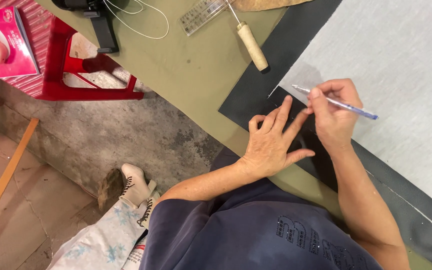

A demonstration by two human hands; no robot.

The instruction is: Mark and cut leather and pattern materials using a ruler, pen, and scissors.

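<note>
Right hand (333,117): closed around a pen (337,103), pinched between thumb and fingers, with the tip pointing up and to the left.
Pen: thin and long, see-through plastic with a blue end (the blue end sticks out past the hand to the right).
Left hand (271,142): open and flat, fingers spread, pressing down on the dark sheet (256,85); it holds nothing.
Dark sheet: flat, black, a bit bumpy like rough leather, with straight edges and a sharp corner; it lies on the table under both hands, beside the grey sheet.
Grey sheet (386,65): pale, soft-looking and big, lying on top of the dark one, with its corner just above the pen tip.
Table (186,65): covered in smooth, dull green cloth with some small spots.
Tool (251,44): a round, light wooden handle with a thin metal rod, resting partly on the dark sheet.
Ruler (203,14): clear plastic, lying near the tool.
Stool (76,60): shiny red plastic, standing on a rough grey floor (116,135).
</note>
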